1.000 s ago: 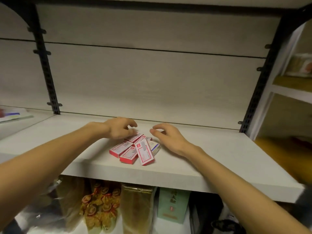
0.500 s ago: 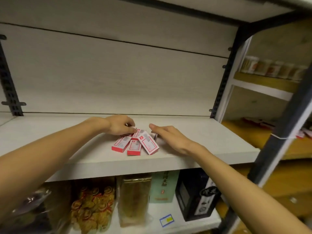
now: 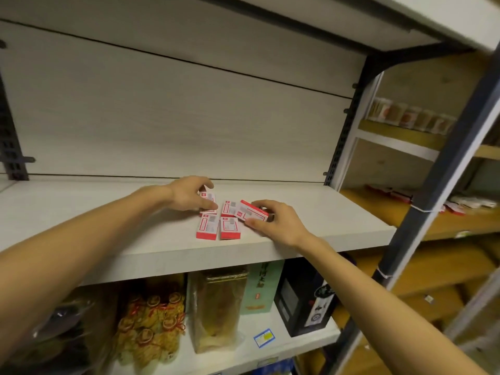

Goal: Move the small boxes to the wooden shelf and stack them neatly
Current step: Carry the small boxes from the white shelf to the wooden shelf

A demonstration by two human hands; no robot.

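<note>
1. Head view: five small boxes [image 3: 226, 217] lie mid-frame on the wooden shelf [image 3: 311, 212], unstacked.
2. The left hand [image 3: 189, 196] pinches the rear-left box [image 3: 209, 198]; the right hand [image 3: 276, 223] grips a tilted box [image 3: 251, 211].
3. Best to square edges before stacking, keeping clear of the shelf's front lip.

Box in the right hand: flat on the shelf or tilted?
Tilted. The right hand pinches the box, one end raised over the flat boxes on the shelf.

Pale wooden shelf [image 3: 108, 239] — five red-and-white small boxes [image 3: 207, 226] clustered near its front edge.
</note>
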